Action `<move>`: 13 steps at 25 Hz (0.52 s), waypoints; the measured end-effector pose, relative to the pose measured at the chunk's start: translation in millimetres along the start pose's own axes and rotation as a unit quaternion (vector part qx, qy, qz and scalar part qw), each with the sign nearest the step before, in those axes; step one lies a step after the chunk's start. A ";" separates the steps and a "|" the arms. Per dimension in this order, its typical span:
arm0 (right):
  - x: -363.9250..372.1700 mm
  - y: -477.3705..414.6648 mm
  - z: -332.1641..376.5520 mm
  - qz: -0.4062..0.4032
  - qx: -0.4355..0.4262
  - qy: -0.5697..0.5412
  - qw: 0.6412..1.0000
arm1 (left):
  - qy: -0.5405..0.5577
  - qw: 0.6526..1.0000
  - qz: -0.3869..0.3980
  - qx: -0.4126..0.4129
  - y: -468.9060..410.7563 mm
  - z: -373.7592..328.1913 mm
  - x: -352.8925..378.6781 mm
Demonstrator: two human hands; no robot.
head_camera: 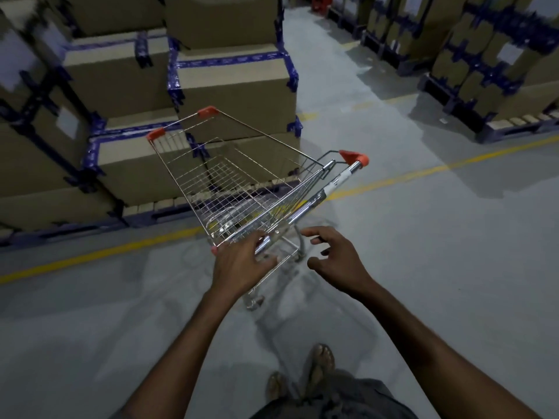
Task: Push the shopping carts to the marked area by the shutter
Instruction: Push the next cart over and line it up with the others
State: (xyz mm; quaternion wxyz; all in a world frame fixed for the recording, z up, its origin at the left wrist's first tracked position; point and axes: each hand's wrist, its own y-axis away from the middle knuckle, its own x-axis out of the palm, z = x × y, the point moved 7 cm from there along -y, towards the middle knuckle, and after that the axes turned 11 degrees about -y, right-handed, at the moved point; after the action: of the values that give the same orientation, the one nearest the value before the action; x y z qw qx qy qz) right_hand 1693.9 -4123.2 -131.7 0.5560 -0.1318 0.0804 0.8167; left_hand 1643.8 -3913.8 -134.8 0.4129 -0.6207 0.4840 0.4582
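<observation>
1. Far left there are stacked brown cardboard boxes with blue tape (236, 86) on pallets. The cart's nose sits very near them, so that's the thing to watch.
2. The chrome wire shopping cart with orange corner caps (230, 182) stands on the grey floor in the middle. It's angled with its nose far-left, and its shiny metal handle bar (305, 207) runs off toward the far right.
3. The left hand (242, 263) has its fingers wrapped over the near end of that bar, and that's the only hold on the cart right now.
4. The right hand (340, 263) is spread wide and loose just right of it, touching nothing. I'd plant it further along the bar, toward the orange end. Pushing from one end will probably just spin the cart into the boxes.
5. The yellow painted floor line (423, 172) runs under the cart and off to the right. No shutter or marked area is in view, so I'd swing the nose toward the open aisle first, then push steady.
</observation>
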 end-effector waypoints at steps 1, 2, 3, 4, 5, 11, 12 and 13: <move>1.7 3.8 0.2 0.003 -0.002 0.001 1.000 | -0.030 1.000 -0.008 0.004 5.4 -0.7 -3.0; 3.4 7.0 1.0 0.009 -0.006 0.003 1.000 | -0.050 0.999 -0.007 0.003 9.4 -1.6 -5.1; 4.8 8.6 2.3 0.015 -0.010 0.004 1.000 | -0.047 0.999 -0.001 0.003 10.6 -2.0 -5.6; 6.1 8.9 4.2 0.022 -0.017 0.006 1.000 | -0.033 0.999 0.003 0.007 10.7 -3.6 -5.5; 7.7 8.4 6.3 0.028 -0.025 0.009 0.999 | -0.024 1.000 0.008 0.004 10.5 -4.0 -3.9; 13.3 -7.0 16.4 0.069 -0.056 0.030 0.996 | -0.061 0.996 0.036 -0.048 3.8 3.7 6.4; 14.1 -11.2 16.9 0.073 -0.057 0.036 0.995 | -0.071 0.996 0.033 -0.051 2.9 4.1 5.9; 14.4 -16.0 17.6 0.072 -0.062 0.045 0.994 | -0.078 0.995 0.029 -0.051 2.3 4.3 5.2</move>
State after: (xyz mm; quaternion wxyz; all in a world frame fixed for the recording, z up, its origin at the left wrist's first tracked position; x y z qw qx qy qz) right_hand 1701.6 -4099.6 -119.1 0.4820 -0.1970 0.0639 0.8514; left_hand 1641.4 -3911.2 -141.1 0.4034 -0.5891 0.4445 0.5410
